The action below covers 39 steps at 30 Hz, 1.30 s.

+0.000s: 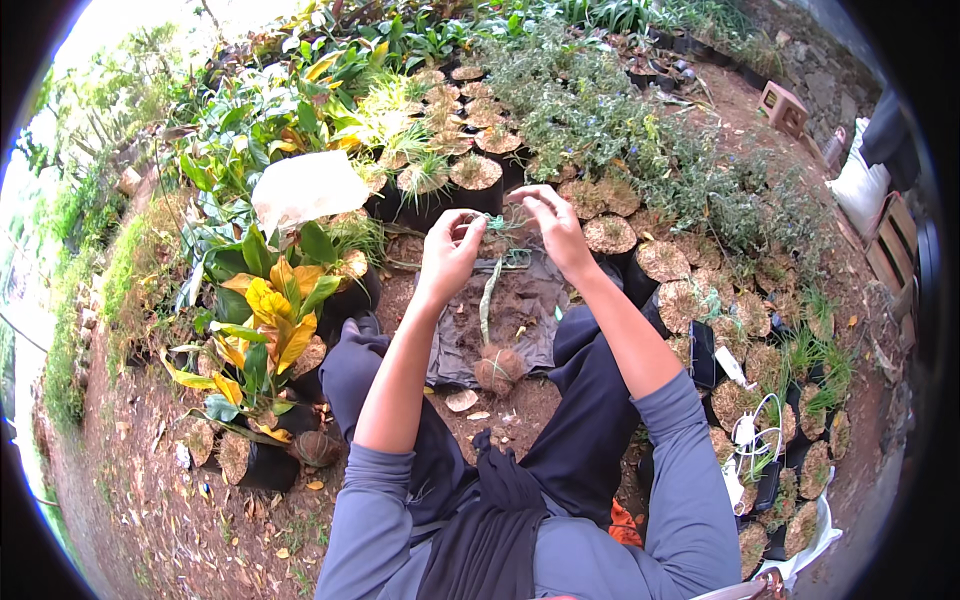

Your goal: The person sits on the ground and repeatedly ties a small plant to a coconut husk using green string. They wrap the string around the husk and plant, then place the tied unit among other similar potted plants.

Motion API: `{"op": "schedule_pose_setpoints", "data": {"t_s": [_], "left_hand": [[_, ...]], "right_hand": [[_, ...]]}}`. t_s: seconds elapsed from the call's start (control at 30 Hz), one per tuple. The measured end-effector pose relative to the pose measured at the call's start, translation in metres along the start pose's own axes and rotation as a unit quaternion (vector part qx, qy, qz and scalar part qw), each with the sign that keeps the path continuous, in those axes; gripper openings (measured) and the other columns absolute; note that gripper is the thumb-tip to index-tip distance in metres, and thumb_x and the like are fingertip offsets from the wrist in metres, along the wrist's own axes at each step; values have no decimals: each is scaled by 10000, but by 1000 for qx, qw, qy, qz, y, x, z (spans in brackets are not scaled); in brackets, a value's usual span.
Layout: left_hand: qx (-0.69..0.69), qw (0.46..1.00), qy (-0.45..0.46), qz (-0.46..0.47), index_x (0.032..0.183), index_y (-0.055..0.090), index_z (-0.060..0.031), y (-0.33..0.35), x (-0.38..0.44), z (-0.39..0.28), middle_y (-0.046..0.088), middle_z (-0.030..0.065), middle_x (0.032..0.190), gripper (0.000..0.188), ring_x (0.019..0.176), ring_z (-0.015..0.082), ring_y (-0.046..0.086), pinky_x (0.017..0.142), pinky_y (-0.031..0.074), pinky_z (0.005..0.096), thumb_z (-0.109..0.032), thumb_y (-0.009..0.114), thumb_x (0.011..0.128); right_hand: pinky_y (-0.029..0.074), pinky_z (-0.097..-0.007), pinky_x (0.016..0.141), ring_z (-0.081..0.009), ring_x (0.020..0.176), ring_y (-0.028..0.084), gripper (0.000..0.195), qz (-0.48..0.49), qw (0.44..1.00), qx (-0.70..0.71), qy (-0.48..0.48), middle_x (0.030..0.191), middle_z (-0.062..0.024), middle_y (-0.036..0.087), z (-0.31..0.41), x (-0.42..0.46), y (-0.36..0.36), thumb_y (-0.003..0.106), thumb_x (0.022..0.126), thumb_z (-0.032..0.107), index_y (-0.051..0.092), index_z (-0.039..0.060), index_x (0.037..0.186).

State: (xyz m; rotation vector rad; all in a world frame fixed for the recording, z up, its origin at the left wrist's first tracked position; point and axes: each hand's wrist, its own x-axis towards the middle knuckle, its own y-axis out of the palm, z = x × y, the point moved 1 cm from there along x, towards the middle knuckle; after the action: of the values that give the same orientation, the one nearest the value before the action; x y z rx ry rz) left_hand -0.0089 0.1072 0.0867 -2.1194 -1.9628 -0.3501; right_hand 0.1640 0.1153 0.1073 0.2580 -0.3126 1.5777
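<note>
Thin green twine (504, 223) stretches in a loose tangle between my two raised hands. My left hand (454, 251) pinches its left end between thumb and fingers. My right hand (551, 225) is beside the tangle with its fingers bent; whether it grips a strand is unclear. Below them, a root ball wrapped in brown fibre and thread (499, 370), with one long pale green leaf (489, 304), lies on a dark plastic sheet (454, 330) between my legs. Loose brown fibre is scattered over the sheet.
Black bags topped with wood shavings (663, 261) stand on both sides and ahead. A yellow-leaved plant (281, 315) is at left. At right, a phone (702, 354) and white cables (750, 435) rest on bags. A wooden crate (891, 247) stands far right.
</note>
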Motion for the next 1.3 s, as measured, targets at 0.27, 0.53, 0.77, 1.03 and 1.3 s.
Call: {"op": "schedule_pose_setpoints", "data": {"t_s": [0.27, 0.53, 0.77, 1.03, 1.3], "left_hand": [[27, 1000, -8, 0, 1039, 599, -24, -7, 4, 11, 613, 3, 903, 198, 827, 63, 534, 730, 428, 232, -176, 538, 928], [-51, 996, -55, 45, 1040, 612, -20, 0, 0, -1, 634, 43, 955, 269, 874, 111, 572, 765, 438, 245, -250, 539, 920], [-75, 992, -96, 33, 1072, 622, -29, -1, 0, -7, 650, 23, 981, 357, 845, 90, 586, 752, 432, 228, -335, 590, 891], [-147, 976, -159, -8, 1078, 600, -42, -5, -1, -6, 637, 28, 999, 278, 926, 106, 591, 797, 469, 261, -232, 603, 875], [-128, 975, -181, -31, 1174, 544, -73, 0, -1, -12, 566, 45, 1147, 397, 1040, 140, 534, 881, 407, 314, -352, 551, 892]], "right_hand": [[454, -258, 715, -108, 796, 582, 139, -32, 999, -2, 35, 887, -16, 625, 5, 0, -11, 627, 825, 123, 625, 46, 941], [482, -283, 761, -134, 884, 598, 189, 116, 991, -67, 1, 1047, -59, 587, -2, -6, -3, 711, 768, 128, 674, -3, 899], [477, -241, 743, -86, 819, 589, 156, 75, 996, 38, 23, 864, -42, 637, 3, -4, 0, 671, 808, 69, 632, -14, 934], [437, -227, 735, -82, 828, 587, 106, 30, 984, 129, 122, 889, -4, 636, -3, -2, -7, 600, 874, 138, 622, 62, 945], [456, -258, 734, -91, 833, 586, 116, 61, 962, 218, 155, 884, 17, 614, -3, -3, -15, 594, 886, 156, 599, 85, 978]]}}
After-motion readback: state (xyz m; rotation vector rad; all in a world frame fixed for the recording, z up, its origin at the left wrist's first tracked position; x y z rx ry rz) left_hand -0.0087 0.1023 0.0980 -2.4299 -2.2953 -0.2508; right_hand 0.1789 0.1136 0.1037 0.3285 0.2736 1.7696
